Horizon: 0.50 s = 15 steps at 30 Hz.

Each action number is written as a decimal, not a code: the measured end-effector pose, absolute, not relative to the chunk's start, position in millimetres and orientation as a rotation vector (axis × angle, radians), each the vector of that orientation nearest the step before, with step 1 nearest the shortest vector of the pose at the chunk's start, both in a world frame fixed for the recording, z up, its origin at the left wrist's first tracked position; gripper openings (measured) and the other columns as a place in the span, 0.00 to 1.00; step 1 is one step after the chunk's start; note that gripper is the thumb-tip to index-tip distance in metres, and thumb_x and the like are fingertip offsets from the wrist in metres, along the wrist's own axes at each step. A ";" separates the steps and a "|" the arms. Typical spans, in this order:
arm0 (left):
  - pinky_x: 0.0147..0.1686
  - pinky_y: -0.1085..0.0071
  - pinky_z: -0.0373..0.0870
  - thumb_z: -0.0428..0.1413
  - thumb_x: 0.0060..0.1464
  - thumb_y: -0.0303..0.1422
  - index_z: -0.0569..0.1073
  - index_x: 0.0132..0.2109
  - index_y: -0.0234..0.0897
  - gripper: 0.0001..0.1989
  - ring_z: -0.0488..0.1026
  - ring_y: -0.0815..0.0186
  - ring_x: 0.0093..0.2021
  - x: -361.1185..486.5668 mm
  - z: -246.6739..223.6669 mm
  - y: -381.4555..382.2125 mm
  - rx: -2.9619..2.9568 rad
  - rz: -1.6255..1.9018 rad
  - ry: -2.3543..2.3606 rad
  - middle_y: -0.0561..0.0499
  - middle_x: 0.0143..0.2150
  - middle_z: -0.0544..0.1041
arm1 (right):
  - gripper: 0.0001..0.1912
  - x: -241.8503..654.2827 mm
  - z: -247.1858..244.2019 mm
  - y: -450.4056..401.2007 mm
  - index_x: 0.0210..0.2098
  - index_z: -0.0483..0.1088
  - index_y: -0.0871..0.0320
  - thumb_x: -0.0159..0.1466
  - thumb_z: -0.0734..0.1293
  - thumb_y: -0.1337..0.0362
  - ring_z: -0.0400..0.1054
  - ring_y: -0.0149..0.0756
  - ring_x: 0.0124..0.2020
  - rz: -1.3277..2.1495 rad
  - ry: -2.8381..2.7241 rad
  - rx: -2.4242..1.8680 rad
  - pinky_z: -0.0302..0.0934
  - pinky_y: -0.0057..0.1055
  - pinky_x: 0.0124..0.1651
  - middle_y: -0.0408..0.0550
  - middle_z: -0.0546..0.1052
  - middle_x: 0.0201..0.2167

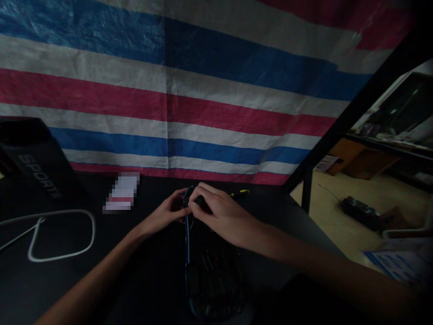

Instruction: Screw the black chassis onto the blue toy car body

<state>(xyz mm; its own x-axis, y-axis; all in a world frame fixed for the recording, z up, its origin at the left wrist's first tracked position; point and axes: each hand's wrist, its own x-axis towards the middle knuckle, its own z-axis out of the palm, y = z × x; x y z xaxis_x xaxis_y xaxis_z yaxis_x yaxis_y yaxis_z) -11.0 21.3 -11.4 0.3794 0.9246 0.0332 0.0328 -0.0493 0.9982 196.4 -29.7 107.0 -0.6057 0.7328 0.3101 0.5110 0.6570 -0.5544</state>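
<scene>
Holding far end of blue-edged black object (188,253) in curled fingers of left hand (172,208), over black table (142,271). Gripping dark piece (202,202) in bunched fingers of right hand (219,208) — exact shape too dark to tell. Just beyond, yellow-and-black tool (241,194).

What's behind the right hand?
Beyond the right hand, a yellow-black tool lies on the dark table, with a striped sheet behind. Anything behind the fingers is covered and can't be seen.
</scene>
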 end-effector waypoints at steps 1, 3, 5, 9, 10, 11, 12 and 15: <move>0.44 0.58 0.79 0.66 0.52 0.39 0.64 0.67 0.43 0.37 0.74 0.49 0.55 -11.3 -11.4 21.5 1.436 0.928 0.925 0.42 0.62 0.71 | 0.07 195.4 107.9 -30.7 0.41 0.70 0.56 0.72 0.61 0.62 0.67 0.31 0.36 0.526 -2.368 -0.990 0.59 0.29 0.40 0.45 0.73 0.40; 0.45 0.58 0.79 0.65 0.52 0.38 0.65 0.66 0.43 0.36 0.74 0.47 0.57 -11.6 -10.6 21.9 1.450 0.932 0.920 0.43 0.61 0.73 | 0.10 193.0 111.2 -32.1 0.40 0.72 0.55 0.71 0.62 0.58 0.67 0.31 0.32 0.440 -2.403 -1.101 0.57 0.31 0.36 0.43 0.75 0.35; 0.46 0.56 0.79 0.65 0.51 0.38 0.66 0.65 0.43 0.36 0.73 0.46 0.58 -11.7 -9.2 22.1 1.461 0.932 0.918 0.43 0.60 0.73 | 0.13 190.9 114.6 -32.6 0.36 0.74 0.55 0.70 0.64 0.54 0.66 0.31 0.28 0.390 -2.437 -1.224 0.53 0.32 0.32 0.41 0.74 0.27; 0.48 0.55 0.78 0.65 0.51 0.38 0.65 0.66 0.42 0.36 0.73 0.46 0.58 -10.8 -7.1 21.2 1.479 0.929 0.920 0.42 0.61 0.74 | 0.11 191.5 115.0 -30.5 0.35 0.73 0.55 0.69 0.64 0.56 0.63 0.29 0.25 0.524 -2.440 -1.203 0.51 0.30 0.30 0.40 0.72 0.24; 0.48 0.55 0.78 0.65 0.51 0.38 0.66 0.66 0.41 0.36 0.74 0.46 0.57 -10.4 -6.8 20.7 1.484 0.931 0.920 0.41 0.61 0.73 | 0.09 192.9 114.1 -29.7 0.37 0.73 0.55 0.69 0.64 0.58 0.64 0.29 0.25 0.573 -2.434 -1.162 0.52 0.30 0.30 0.40 0.72 0.25; 0.49 0.54 0.78 0.65 0.51 0.39 0.66 0.65 0.40 0.36 0.74 0.46 0.57 -9.9 -6.5 20.2 1.489 0.934 0.921 0.41 0.62 0.73 | 0.07 194.6 113.2 -29.0 0.39 0.72 0.55 0.68 0.64 0.59 0.64 0.28 0.25 0.610 -2.432 -1.124 0.52 0.29 0.30 0.39 0.72 0.26; 0.49 0.54 0.78 0.65 0.52 0.40 0.66 0.65 0.40 0.35 0.74 0.46 0.56 -9.5 -6.2 19.7 1.494 0.936 0.922 0.41 0.62 0.73 | 0.06 196.5 112.7 -28.6 0.41 0.70 0.54 0.68 0.64 0.60 0.64 0.28 0.26 0.628 -2.436 -1.096 0.52 0.29 0.30 0.39 0.72 0.26; 0.48 0.56 0.77 0.64 0.54 0.39 0.67 0.65 0.39 0.34 0.75 0.46 0.55 -8.6 -5.1 18.9 1.512 0.937 0.921 0.40 0.60 0.75 | 0.07 201.1 114.6 -29.3 0.44 0.67 0.53 0.66 0.64 0.62 0.66 0.30 0.30 0.574 -2.494 -1.043 0.54 0.29 0.33 0.39 0.73 0.30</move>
